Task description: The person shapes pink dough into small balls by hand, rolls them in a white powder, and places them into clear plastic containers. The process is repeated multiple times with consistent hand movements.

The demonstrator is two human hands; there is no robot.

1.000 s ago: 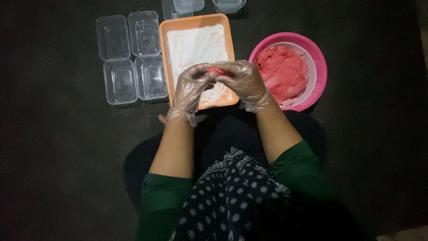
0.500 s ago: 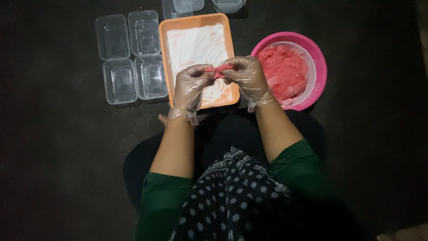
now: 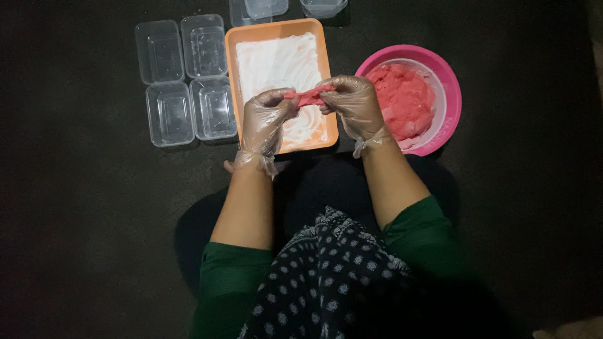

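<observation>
Clear glossy plastic containers (image 3: 188,78), powdery tray (image 3: 279,63)

Both hands, the left hand (image 3: 267,122) and the right hand (image 3: 355,107), wear thin, clear plastic gloves (crinkled, loose and flared at the cuffs). Dark green sleeves are pushed up towards the elbows, and at six o'clock lies a dark garment patterned with pale dots.

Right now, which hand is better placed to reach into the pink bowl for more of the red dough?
Probably the right hand. It sits beside the pink bowl, while the left hand is over the orange tray, farther away. Both hands grip the red dough strip, so one must release.
</observation>
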